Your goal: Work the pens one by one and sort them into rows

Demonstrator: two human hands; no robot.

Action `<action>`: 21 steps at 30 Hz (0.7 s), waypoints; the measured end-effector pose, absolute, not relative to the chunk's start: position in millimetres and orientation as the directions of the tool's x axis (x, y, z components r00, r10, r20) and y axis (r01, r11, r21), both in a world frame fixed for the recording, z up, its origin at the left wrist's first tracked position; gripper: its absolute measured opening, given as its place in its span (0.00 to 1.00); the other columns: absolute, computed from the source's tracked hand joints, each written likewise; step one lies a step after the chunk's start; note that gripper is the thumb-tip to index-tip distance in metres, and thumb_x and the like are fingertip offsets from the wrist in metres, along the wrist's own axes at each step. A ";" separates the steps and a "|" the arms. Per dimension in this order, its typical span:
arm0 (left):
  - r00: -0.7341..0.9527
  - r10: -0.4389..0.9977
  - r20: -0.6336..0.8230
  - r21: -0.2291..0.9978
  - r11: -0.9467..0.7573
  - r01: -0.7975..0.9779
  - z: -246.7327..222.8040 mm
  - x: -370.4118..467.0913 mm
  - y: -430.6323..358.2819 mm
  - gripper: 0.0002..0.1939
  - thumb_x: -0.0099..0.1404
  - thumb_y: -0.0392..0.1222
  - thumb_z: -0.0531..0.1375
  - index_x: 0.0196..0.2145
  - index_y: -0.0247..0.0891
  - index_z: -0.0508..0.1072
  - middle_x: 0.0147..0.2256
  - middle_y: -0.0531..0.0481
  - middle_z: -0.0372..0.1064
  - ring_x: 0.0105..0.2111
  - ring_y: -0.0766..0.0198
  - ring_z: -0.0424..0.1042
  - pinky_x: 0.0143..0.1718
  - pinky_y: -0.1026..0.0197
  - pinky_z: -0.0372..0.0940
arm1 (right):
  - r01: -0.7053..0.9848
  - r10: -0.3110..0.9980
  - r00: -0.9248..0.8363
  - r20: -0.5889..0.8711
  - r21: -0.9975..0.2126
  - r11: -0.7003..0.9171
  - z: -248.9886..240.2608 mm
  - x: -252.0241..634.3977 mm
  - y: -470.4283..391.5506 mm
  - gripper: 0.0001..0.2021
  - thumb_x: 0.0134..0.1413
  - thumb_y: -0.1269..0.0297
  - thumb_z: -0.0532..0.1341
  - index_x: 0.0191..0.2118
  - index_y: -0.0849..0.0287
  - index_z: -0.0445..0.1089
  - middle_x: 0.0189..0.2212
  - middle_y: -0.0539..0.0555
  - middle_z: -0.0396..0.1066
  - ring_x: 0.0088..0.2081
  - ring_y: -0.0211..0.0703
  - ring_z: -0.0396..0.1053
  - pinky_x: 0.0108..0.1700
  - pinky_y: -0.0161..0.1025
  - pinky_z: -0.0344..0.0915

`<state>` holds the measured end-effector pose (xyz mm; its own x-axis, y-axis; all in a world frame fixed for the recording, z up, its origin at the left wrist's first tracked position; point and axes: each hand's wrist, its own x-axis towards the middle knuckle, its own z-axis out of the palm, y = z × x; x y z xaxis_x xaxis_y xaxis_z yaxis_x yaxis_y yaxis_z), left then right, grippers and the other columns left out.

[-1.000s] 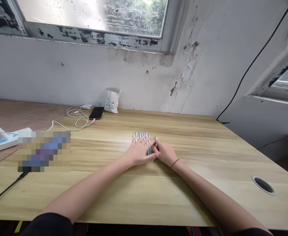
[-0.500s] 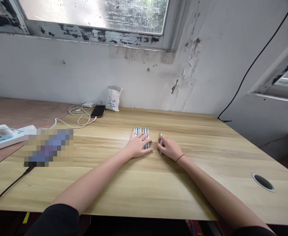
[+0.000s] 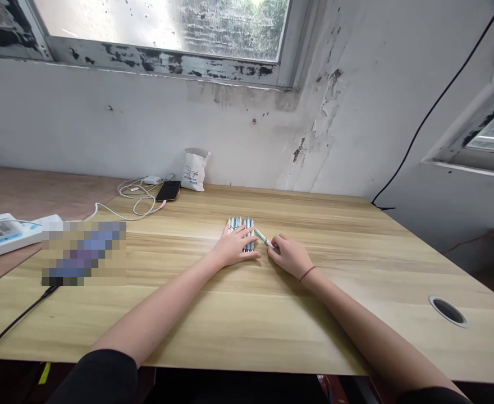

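Note:
Several pens (image 3: 247, 224) lie side by side in a row on the wooden table (image 3: 230, 325), their upper ends pointing to the wall. My left hand (image 3: 232, 247) rests over the row with its fingers spread, covering the middle of the pens. Just right of the row, my right hand (image 3: 289, 255) pinches one end of a single white and green pen (image 3: 262, 237). That pen slants up and to the left, and its far end is close to the rightmost pen of the row; whether they touch, I cannot tell.
At the back left stand a white packet (image 3: 195, 169) and a black phone (image 3: 168, 190) with a coiled white cable (image 3: 140, 196). A blurred bluish item (image 3: 85, 252) and a power strip (image 3: 17, 233) are at the left. A round cable hole (image 3: 448, 311) is at the right.
The single pen has turned from nearly upright in view to a leftward slant, its far end now close to the row. My right hand now grips it by its near end.

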<state>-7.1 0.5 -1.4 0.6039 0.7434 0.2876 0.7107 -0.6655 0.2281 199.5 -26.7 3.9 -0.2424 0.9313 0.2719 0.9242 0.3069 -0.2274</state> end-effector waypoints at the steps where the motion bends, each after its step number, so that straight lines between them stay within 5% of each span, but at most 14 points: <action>1: 0.609 0.738 0.290 0.223 -0.671 0.707 -1.4 -7.4 -0.2 0.24 0.61 0.62 0.51 0.49 0.51 0.67 0.60 0.51 0.53 0.60 0.52 0.50 0.60 0.38 0.33 | 0.931 0.934 -0.238 0.267 -0.212 0.298 4.2 199.1 -27.5 0.09 0.56 0.61 0.53 0.30 0.58 0.65 0.30 0.53 0.68 0.27 0.37 0.64 0.26 0.33 0.49; 8: 0.631 0.714 0.303 0.154 -0.690 0.707 -5.0 -7.2 -0.6 0.28 0.66 0.60 0.43 0.58 0.46 0.57 0.61 0.46 0.49 0.62 0.52 0.44 0.59 0.35 0.30 | 0.932 0.949 -0.077 0.306 -0.316 0.177 1.9 208.5 -15.8 0.09 0.60 0.63 0.48 0.37 0.58 0.63 0.26 0.53 0.70 0.26 0.41 0.65 0.27 0.34 0.48; 14: 0.526 0.702 0.480 0.092 -0.637 0.766 3.6 -2.0 -6.1 0.33 0.65 0.58 0.46 0.63 0.41 0.47 0.64 0.44 0.37 0.64 0.52 0.33 0.62 0.42 0.33 | 0.889 0.875 -0.211 0.436 -0.287 0.357 4.1 205.6 -20.0 0.13 0.62 0.61 0.45 0.45 0.57 0.63 0.34 0.55 0.70 0.30 0.41 0.66 0.28 0.34 0.51; 18: 0.569 0.644 0.511 0.050 -0.683 0.729 8.5 0.7 -11.4 0.21 0.69 0.48 0.44 0.58 0.47 0.57 0.58 0.48 0.56 0.62 0.55 0.44 0.62 0.44 0.28 | 0.841 0.806 -0.424 0.413 -0.150 0.519 12.0 197.0 -30.7 0.14 0.63 0.62 0.45 0.44 0.56 0.66 0.36 0.55 0.68 0.32 0.40 0.65 0.29 0.34 0.52; 21: 0.569 0.637 0.520 0.024 -0.677 0.736 7.9 -0.5 -11.4 0.17 0.70 0.41 0.43 0.50 0.49 0.66 0.47 0.48 0.69 0.56 0.57 0.57 0.61 0.43 0.31 | 0.815 0.799 -0.444 0.406 -0.187 0.548 15.1 200.7 -29.4 0.14 0.63 0.60 0.46 0.44 0.56 0.65 0.36 0.55 0.68 0.32 0.39 0.64 0.29 0.34 0.52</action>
<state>-0.5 -11.4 7.9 0.5686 0.6372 0.5203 0.7359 -0.6767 0.0245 200.7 -29.4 15.1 -0.4438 0.7990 0.4058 0.8153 0.5479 -0.1873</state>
